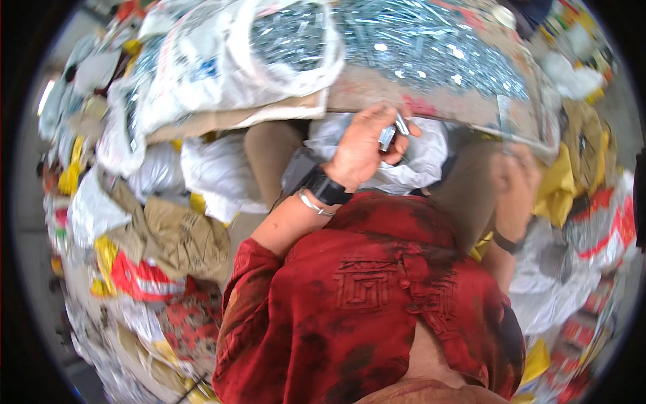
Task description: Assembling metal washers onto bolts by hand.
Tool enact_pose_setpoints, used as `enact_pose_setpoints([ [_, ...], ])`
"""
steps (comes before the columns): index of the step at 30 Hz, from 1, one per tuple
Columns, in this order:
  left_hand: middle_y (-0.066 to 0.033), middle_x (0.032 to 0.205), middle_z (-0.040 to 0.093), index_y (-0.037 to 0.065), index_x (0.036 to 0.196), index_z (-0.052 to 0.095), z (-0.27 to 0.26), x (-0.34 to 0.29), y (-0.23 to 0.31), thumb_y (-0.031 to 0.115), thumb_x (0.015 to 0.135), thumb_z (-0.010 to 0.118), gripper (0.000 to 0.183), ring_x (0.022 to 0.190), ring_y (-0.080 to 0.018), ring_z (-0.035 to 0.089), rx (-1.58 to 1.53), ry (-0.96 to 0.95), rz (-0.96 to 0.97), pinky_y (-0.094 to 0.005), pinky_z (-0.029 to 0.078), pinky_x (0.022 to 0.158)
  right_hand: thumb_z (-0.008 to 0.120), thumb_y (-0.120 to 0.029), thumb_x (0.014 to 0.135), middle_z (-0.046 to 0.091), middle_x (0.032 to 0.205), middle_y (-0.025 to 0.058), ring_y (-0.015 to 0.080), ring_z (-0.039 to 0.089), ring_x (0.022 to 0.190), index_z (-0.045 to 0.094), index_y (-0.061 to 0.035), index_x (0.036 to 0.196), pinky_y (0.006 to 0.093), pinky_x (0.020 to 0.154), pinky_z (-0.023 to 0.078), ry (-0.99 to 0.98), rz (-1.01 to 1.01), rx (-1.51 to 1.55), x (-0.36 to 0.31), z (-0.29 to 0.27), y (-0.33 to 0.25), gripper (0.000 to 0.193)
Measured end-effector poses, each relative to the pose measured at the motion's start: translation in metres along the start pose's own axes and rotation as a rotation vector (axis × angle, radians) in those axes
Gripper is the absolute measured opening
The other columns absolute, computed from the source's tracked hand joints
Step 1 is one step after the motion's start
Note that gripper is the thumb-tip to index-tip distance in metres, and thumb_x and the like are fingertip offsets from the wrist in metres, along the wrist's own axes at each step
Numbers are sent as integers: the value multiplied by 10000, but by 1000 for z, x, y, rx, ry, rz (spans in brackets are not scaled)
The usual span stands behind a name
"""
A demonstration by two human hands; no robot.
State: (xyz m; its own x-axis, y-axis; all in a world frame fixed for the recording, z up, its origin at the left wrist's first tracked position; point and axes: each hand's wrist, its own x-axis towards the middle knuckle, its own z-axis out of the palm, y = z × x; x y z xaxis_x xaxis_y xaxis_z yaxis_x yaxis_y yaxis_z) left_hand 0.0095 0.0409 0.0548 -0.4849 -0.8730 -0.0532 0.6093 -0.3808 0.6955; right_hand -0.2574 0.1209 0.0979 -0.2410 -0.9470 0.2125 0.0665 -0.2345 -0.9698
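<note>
My left hand (363,148) is closed around a few small shiny silver metal pieces (387,137), just in front of the near edge of a cardboard-lined work surface (377,91). To the right, my right hand (515,176) is smeared by motion. A thin, flat silver metal strip (503,113) rises from its fingertips, which look closed on it. Beyond both hands, a large heap of loose, slim silver metal pieces (431,50) covers the surface. An open white plastic bag (202,87) at the left holds more of them (289,34).
A white bag (420,151) lies between my knees, below the surface's edge. Brown cloth (175,232), yellow bags (557,185) and red-and-white sacks (145,277) are piled on both sides. A small round white thing (503,17) stands at the far right of the heap.
</note>
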Motion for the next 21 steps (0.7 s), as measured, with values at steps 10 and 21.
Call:
enact_pose_setpoints([
  [10, -31, 705, 518, 42, 1006, 621, -31, 62, -45, 275, 992, 581, 237, 508, -77, 387, -357, -113, -149, -220, 277, 435, 587, -37, 926, 581, 823, -5, 20, 492, 641, 634, 36, 944, 205, 549, 378, -361, 150, -410, -3, 17, 14, 89],
  [21, -41, 687, 609, 68, 1008, 598, -39, 46, -47, 201, 979, 616, 137, 439, -63, 413, -144, -83, -195, -215, 281, 392, 793, -255, 775, 626, 952, 142, 314, 646, 835, 554, -22, 1175, 406, 721, 527, -120, -528, -831, 38, 102, 63, 521],
])
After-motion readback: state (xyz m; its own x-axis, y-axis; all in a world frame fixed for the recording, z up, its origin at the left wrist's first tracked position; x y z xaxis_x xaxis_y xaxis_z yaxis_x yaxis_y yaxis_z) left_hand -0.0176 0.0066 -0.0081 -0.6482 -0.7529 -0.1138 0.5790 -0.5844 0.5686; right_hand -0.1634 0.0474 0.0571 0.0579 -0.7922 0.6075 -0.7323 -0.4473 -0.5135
